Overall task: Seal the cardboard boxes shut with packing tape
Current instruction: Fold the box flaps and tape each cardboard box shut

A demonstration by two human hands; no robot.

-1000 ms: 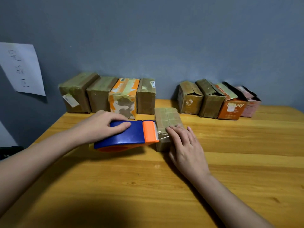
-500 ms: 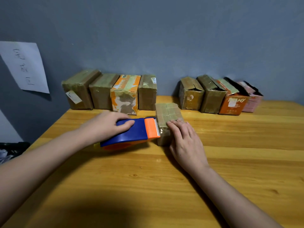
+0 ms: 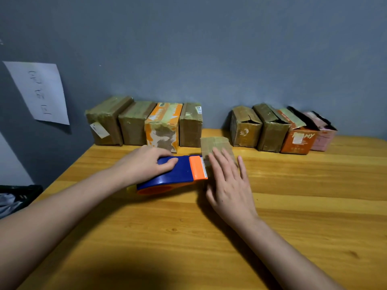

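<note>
Small taped box (image 3: 213,143) sits mid-table, just in front of the rows at 12. Right hand (image 3: 228,181) lies flat on its top, fingers straight & spread. Left hand (image 3: 144,164), at 9 of the box, grips blue/orange tape dispenser (image 3: 173,174), fingers curled over it, its toothed edge touching the box's left side. Wooden table (image 3: 314,206) underneath

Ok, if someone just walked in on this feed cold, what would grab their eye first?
Most likely the blue and orange tape dispenser at the middle of the wooden table, gripped by the left hand with its toothed edge against a small taped box. The right hand lies flat on that box. Behind, two rows of boxes line the grey wall, the bright orange box on the right standing open.
</note>
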